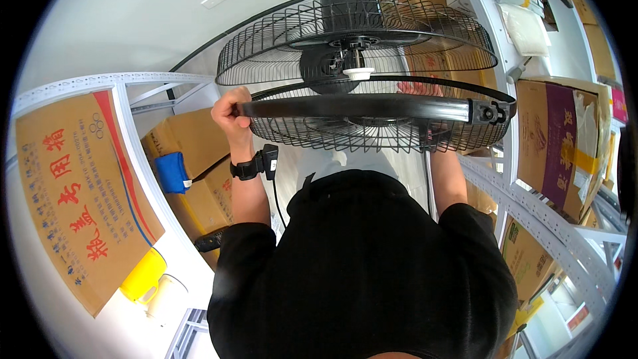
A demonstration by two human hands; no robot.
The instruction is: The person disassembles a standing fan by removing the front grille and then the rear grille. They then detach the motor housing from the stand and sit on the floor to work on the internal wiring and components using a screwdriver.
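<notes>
Left hand (232,112) gripping left edge of round black wire fan guard (359,108); right hand (420,87) partly behind it, can't tell grip.

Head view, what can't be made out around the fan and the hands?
All in the head view:
Right hand: its grip is mostly hidden by the front cage's rim and wires.
Dark round part: covered in places by the cages; its shape is incomplete.
White cap: overlaps the front cage, so touching or apart is unclear.
Feet: hidden by the shirt and cages.
</notes>
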